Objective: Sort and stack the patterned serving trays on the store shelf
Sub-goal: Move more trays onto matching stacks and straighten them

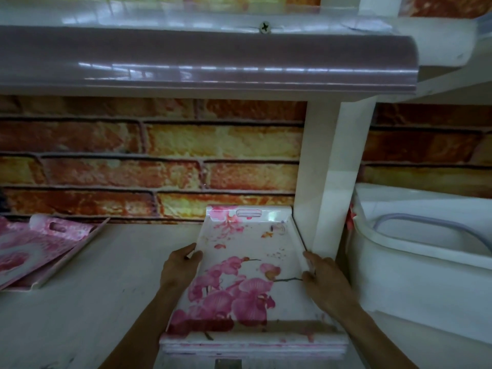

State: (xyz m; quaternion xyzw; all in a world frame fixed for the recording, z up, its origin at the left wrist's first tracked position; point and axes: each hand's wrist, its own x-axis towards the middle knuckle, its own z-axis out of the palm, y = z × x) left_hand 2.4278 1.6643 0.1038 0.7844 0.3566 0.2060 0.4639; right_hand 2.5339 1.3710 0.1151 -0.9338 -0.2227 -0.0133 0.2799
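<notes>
Both hands are on the white rectangular plastic tray with pink orchid print (247,262), which lies flat on the pale shelf board (106,275), just beside the white upright post (324,169). The left hand (181,267) grips the rim away from the post, and the right hand (324,278) curls over the rim nearest it. Pink flowered trays (34,251) lie well left of the post.

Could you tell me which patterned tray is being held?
The white orchid tray beside the shelf post, left hand and right hand gripping its side rims; the pink trays at far left lie untouched.
</notes>
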